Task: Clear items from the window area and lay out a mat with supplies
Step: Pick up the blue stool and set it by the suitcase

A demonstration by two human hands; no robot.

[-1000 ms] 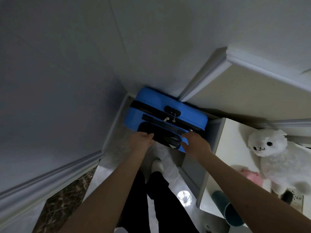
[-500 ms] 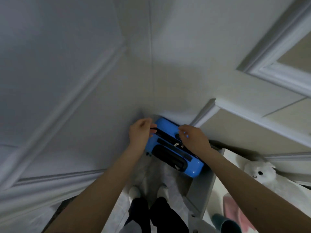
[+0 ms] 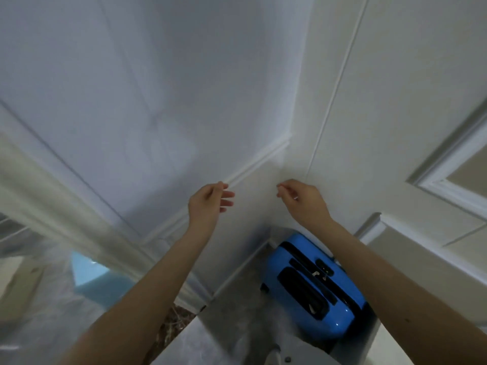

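Suitcase [image 3: 313, 288], blue, lies lower right of frame, long axis slanting toward bottom right; both hands raised mid-frame above it, empty, loosely curled; right hand [image 3: 303, 201] nearer than left hand [image 3: 208, 204].

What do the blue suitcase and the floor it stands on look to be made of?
The blue suitcase looks like hard moulded plastic with a glossy finish: small highlights glint near its lower edge and the shell holds a smooth rounded shape. Its black handle and zip band look matte, perhaps plastic or fabric. The floor looks like polished grey stone or tile, with faint mottling; which one is unclear.
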